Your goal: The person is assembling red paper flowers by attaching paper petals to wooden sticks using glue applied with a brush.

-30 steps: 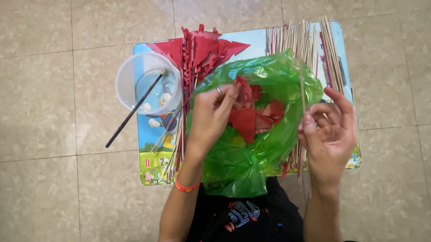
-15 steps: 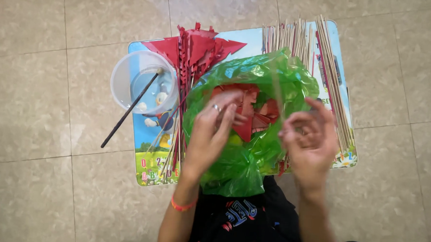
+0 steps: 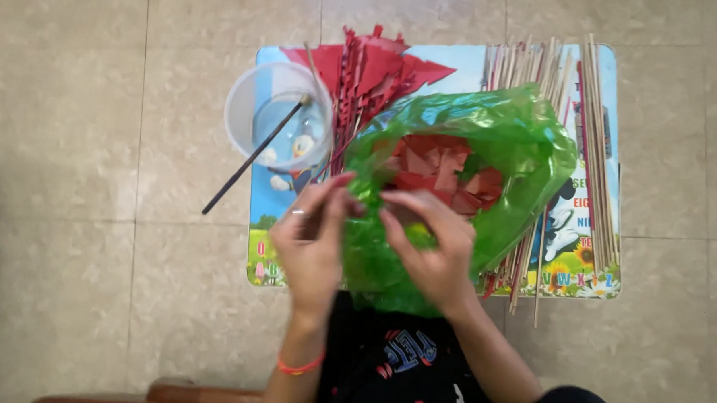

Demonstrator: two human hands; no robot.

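Nearest us, our left hand (image 3: 312, 244) and right hand (image 3: 429, 249) pinch the near rim of the green plastic bag (image 3: 464, 190), which lies on the small picture table (image 3: 589, 272), mouth facing up. The bag holds many red paper pieces (image 3: 440, 169), so we judge plenty left to do. Beyond, finished red flags (image 3: 372, 65) fan out, their sticks running away from us like the bare sticks (image 3: 594, 147); a brush (image 3: 251, 160) leans in the clear tub (image 3: 278, 113).

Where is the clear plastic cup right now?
The clear plastic cup stands at the small table's far-left corner, a dark stick leaning in it, left of the green bag.
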